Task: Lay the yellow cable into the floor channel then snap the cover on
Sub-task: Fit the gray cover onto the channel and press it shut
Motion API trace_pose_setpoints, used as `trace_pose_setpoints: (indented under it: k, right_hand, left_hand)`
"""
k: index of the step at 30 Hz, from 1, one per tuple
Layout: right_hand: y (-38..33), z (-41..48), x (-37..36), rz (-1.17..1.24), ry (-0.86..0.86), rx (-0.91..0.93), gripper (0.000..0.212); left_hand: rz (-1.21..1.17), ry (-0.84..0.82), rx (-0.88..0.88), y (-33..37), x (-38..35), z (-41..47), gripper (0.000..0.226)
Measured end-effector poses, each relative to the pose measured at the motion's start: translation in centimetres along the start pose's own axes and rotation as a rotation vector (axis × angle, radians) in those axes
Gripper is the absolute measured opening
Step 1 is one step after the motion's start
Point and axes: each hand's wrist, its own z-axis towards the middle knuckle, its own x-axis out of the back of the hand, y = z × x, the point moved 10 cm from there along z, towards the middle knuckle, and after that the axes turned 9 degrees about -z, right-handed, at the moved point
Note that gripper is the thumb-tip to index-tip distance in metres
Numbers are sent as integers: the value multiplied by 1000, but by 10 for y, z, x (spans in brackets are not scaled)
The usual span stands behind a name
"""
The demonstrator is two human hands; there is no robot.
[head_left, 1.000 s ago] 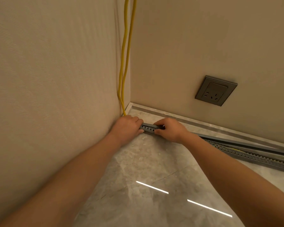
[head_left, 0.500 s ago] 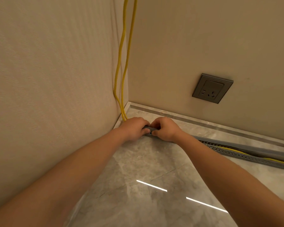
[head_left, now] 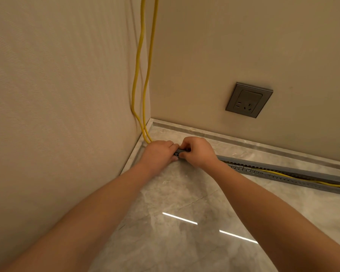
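Observation:
Two strands of yellow cable hang down the room corner and disappear under my left hand. A grey slotted floor channel runs along the floor from the corner toward the right, parallel to the back wall. Yellow cable lies inside it further right. My left hand and my right hand meet at the channel's corner end, fingers curled and pinching the grey channel between them. What the fingertips grip underneath is hidden. A flat grey strip lies along the far side of the channel; I cannot tell if it is the cover.
A grey wall socket sits on the back wall above the channel. A marble skirting runs along the wall base. The textured left wall stands close beside my left arm. The glossy marble floor reflects ceiling lights.
My hands have drawn together at the channel's corner end, hiding the stretch of channel seen between them earlier. The view shifted slightly, and yellow cable now shows in the channel at right.

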Motion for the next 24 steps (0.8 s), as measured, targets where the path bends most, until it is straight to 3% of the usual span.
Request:
trace_pose_setpoints:
  k: [7,13,24]
  right_hand:
    - [-4,-10,-1,-141,13,114,30]
    - [-4,-6,5,-219,45,151,39]
    - [-4,-2,5,-276,54,146,22]
  left_hand:
    - [-2,-109,-13,-4,1,11,41]
    - [64,-25,-15,-2,-5,8,44]
    - [142,-42,-65,2,0,12,35]
